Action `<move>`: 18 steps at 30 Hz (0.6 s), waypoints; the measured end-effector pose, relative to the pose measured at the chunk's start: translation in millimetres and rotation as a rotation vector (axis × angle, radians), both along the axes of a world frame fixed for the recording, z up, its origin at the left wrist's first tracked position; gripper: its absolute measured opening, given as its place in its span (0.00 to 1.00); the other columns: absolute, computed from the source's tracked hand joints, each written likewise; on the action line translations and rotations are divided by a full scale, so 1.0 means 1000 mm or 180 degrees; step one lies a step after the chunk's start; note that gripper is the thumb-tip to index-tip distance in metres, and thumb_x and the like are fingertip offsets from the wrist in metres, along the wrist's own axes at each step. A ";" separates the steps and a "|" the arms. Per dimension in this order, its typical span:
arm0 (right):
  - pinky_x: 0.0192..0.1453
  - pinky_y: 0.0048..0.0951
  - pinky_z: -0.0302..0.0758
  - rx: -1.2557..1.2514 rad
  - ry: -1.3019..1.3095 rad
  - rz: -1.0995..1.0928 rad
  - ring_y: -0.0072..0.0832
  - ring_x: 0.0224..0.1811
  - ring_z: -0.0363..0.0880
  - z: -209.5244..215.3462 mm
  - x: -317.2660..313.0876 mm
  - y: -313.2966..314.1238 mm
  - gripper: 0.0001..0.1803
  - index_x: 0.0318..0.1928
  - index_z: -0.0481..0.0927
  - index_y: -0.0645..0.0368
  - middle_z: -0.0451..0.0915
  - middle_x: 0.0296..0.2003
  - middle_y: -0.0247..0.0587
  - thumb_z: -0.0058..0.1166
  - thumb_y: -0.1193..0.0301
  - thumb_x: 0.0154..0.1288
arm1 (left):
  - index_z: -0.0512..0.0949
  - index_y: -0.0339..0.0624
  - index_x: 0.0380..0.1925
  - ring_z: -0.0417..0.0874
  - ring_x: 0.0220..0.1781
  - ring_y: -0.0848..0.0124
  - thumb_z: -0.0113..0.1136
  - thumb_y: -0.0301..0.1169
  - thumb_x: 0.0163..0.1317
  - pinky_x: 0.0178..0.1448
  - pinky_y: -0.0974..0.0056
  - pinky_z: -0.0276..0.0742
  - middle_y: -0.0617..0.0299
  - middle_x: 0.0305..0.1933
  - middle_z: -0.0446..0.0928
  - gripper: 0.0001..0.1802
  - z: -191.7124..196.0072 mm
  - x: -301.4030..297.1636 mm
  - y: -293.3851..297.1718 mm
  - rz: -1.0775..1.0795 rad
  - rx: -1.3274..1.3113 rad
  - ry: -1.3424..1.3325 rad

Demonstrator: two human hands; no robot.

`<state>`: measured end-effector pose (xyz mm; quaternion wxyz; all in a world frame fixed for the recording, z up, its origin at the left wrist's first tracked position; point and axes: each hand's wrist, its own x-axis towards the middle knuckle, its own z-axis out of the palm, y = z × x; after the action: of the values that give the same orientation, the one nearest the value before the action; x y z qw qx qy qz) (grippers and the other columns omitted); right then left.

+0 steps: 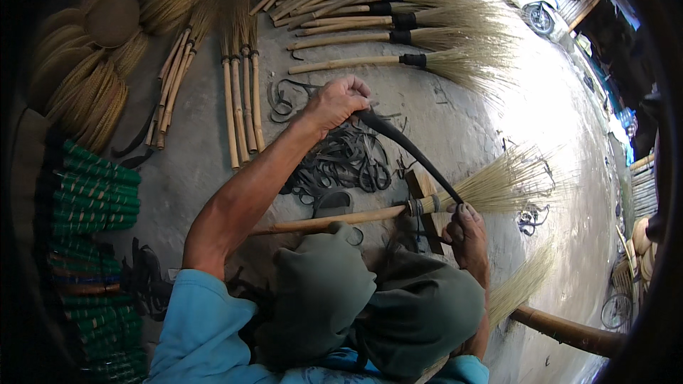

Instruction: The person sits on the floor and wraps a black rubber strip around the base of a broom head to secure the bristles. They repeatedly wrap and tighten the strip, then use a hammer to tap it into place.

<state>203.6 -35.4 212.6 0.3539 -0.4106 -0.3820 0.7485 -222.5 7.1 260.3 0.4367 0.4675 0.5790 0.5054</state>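
A black rubber strip [411, 148] stretches slantwise between my two hands. My left hand [340, 104] pinches its upper end, above a heap of loose black strips [345, 160]. Lower down and to the right, my right hand [466, 231] is closed on the strip's other end. Beneath the strip a straw broom lies across in front of my knees, its pale wooden handle [327, 221] pointing left and its bristles [509, 183] fanning right. Dark binding circles the broom's neck [425, 205], which rests over a wooden block [421, 183].
Several brooms with black-bound necks [403, 21] lie in a row at the far side. More brooms [242, 99] lie at the far left, near bundles of woven straw [92, 99]. Green-wrapped bundles [92, 199] line the left. A bamboo pole [569, 330] lies at the right.
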 end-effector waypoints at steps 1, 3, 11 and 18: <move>0.30 0.23 0.62 0.0074 -0.0154 -0.0094 0.17 0.21 0.63 -0.003 0.011 -0.004 0.11 0.52 0.83 0.57 0.66 0.21 0.22 0.55 0.63 0.89 | 0.82 0.37 0.56 0.85 0.42 0.73 0.69 0.29 0.74 0.52 0.63 0.85 0.62 0.47 0.83 0.14 -0.009 0.002 0.005 0.0091 0.0085 0.0399; 0.32 0.23 0.60 0.0070 -0.0626 -0.0059 0.16 0.25 0.66 -0.004 0.038 -0.017 0.14 0.53 0.85 0.58 0.67 0.23 0.21 0.56 0.61 0.88 | 0.82 0.38 0.59 0.86 0.49 0.70 0.67 0.29 0.73 0.59 0.61 0.85 0.61 0.50 0.84 0.17 -0.029 0.005 0.004 0.0478 0.0416 0.1616; 0.45 0.24 0.78 -0.1061 -0.1682 -0.0231 0.16 0.38 0.81 0.012 0.101 -0.133 0.15 0.54 0.90 0.60 0.87 0.36 0.26 0.64 0.61 0.81 | 0.86 0.37 0.60 0.89 0.60 0.66 0.61 0.51 0.82 0.58 0.59 0.89 0.55 0.58 0.89 0.27 -0.168 0.102 -0.075 -0.2540 -0.2247 0.0015; 0.53 0.34 0.82 -0.1737 -0.1348 0.1309 0.28 0.49 0.89 -0.084 0.165 -0.179 0.16 0.59 0.89 0.61 0.91 0.47 0.35 0.66 0.68 0.78 | 0.82 0.37 0.63 0.88 0.61 0.62 0.62 0.66 0.78 0.47 0.61 0.88 0.48 0.69 0.83 0.39 -0.232 0.214 -0.074 -0.2549 -0.3013 -0.1280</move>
<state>368.8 -214.0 129.1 -0.0118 -0.5496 -0.3080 0.7765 -8.4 -66.8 28.4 0.8498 0.3005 0.4270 0.0715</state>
